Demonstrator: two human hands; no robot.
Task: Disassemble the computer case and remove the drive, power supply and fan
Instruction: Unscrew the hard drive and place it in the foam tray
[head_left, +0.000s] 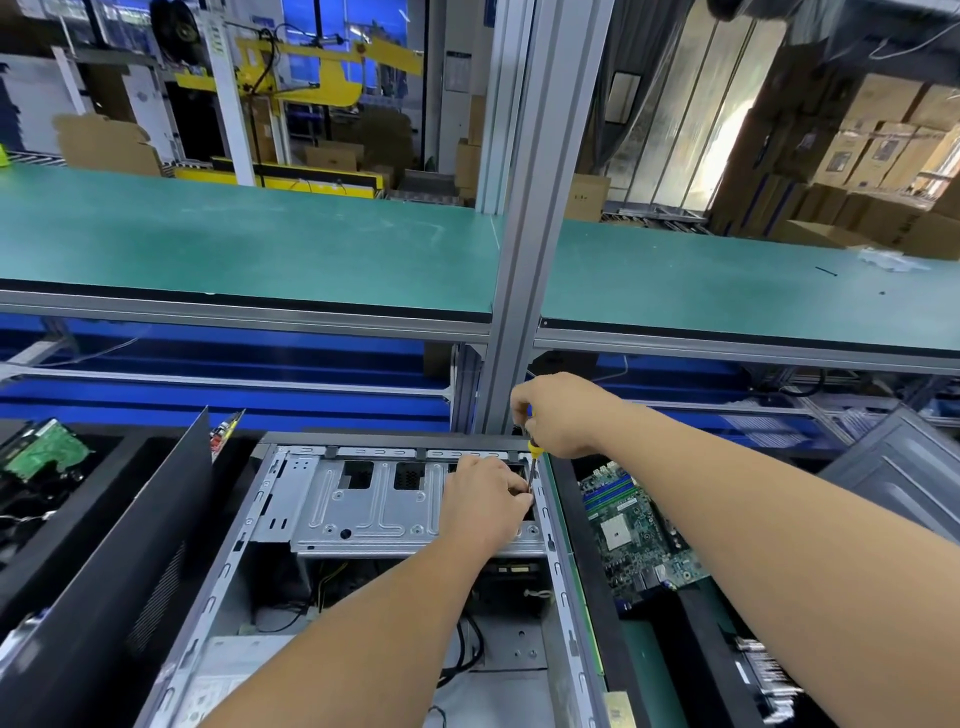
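**Still on the drive cage screw, far right corner**

Using the open computer case (363, 545) as my landmark here. My right hand (558, 415) is over its far right corner, fingers curled round the yellow-and-black handle of a screwdriver (532, 457) held upright, shaft pointing down at the drive cage (363, 499). My left hand (485, 501) rests on the right end of that cage, fingertips pinched near the shaft, probably steadying the tip, though I can't see the screw itself.

So I'd say step 1, freeing the drive, is in progress. Cables show deeper inside the case; I can't pick out the power supply or fan.

Next move needs the tip kept seated and straight so it doesn't slip, then catching the loose screw.

Just right of the case lies a bare motherboard (641, 535); left of it leans a black side panel (130, 545).
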